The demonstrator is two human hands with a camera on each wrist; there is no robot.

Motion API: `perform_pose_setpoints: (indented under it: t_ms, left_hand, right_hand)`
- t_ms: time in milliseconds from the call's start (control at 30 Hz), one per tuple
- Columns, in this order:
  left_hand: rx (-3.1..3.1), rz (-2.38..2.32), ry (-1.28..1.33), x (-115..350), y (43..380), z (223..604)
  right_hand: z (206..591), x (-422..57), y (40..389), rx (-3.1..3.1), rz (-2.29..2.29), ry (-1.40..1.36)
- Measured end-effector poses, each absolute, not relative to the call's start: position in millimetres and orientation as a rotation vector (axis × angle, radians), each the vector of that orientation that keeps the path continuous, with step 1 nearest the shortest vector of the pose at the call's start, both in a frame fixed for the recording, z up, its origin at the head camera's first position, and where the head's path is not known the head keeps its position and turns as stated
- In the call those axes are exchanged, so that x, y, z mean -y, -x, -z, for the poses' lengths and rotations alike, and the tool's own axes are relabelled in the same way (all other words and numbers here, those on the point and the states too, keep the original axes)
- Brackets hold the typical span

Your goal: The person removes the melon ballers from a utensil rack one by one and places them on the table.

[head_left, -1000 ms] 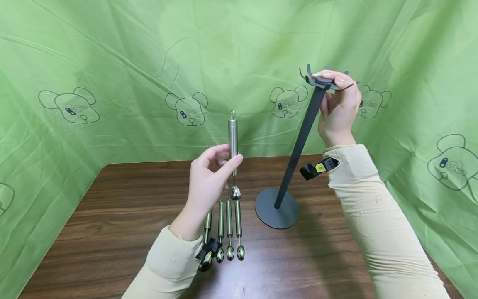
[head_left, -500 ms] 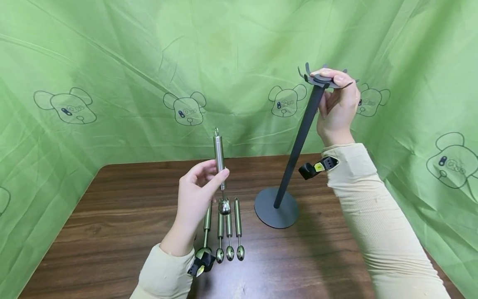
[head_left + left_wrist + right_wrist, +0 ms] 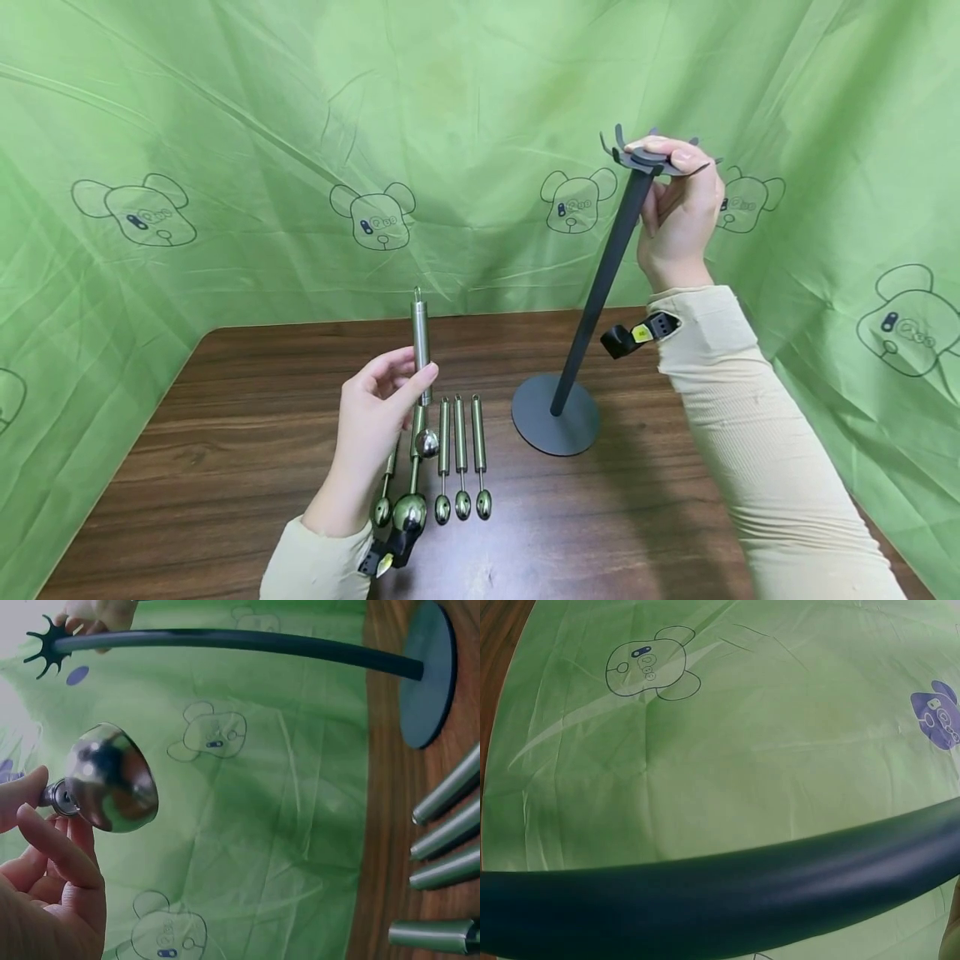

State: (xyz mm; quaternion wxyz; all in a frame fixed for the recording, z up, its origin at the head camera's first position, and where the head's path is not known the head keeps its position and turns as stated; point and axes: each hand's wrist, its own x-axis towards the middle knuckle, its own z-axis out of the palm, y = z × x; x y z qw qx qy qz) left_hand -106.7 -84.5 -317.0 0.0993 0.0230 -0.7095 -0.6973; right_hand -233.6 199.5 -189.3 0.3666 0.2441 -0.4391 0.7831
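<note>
In the head view my left hand [image 3: 375, 417] pinches the steel handle of a small scoop [image 3: 421, 329] between thumb and fingers. The scoop stands nearly upright, loop end up, its round bowl [image 3: 112, 778] hanging down over the scoops on the table. My right hand [image 3: 681, 218] holds the hooked ring at the top of a dark grey stand [image 3: 602, 304], its fingers over the ring between hooks. The stand's pole leans to the right in the head view, and its round base [image 3: 542, 437] is on the table. The right wrist view mostly shows the pole [image 3: 727, 900].
Several steel scoops lie side by side on the wooden table [image 3: 225, 450], among them a larger one [image 3: 409, 510] and a slim one [image 3: 478, 433] nearest the stand. Green printed cloth [image 3: 465, 108] hangs behind the table and along both sides.
My left hand has come down and to the left with the scoop, uncovering another scoop at the row's left end. The right hand and the stand have hardly moved.
</note>
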Motion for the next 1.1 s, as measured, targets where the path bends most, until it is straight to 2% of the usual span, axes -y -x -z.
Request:
perform_pose_setpoints:
  t_ms: [1100]
  left_hand:
    - [2.217, 1.966, -0.439, 136, 92, 377]
  right_hand:
    - [187, -199, 231, 1.093, -2.043, -0.649]
